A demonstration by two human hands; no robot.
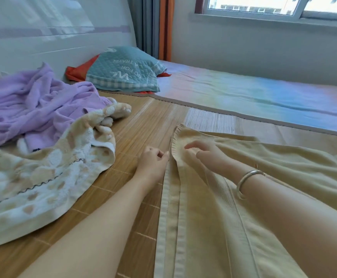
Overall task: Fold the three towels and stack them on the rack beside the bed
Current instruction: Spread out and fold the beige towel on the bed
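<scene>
A plain beige towel (213,207) lies spread on the bamboo mat (143,121), its far left corner near the middle of the view. My left hand (153,163) pinches the towel's left edge just below that corner. My right hand (205,155), with a silver bangle on the wrist, lies on the corner with curled fingers gripping the cloth. A cream towel with tan spots (43,177) lies crumpled at the left. Behind it sits a bunched purple towel (35,105). No rack is in view.
A teal quilted pillow (123,69) lies on an orange cloth at the white headboard (43,37). A pastel sheet (263,93) covers the bed's far side, below a wall with a window and curtains (155,27).
</scene>
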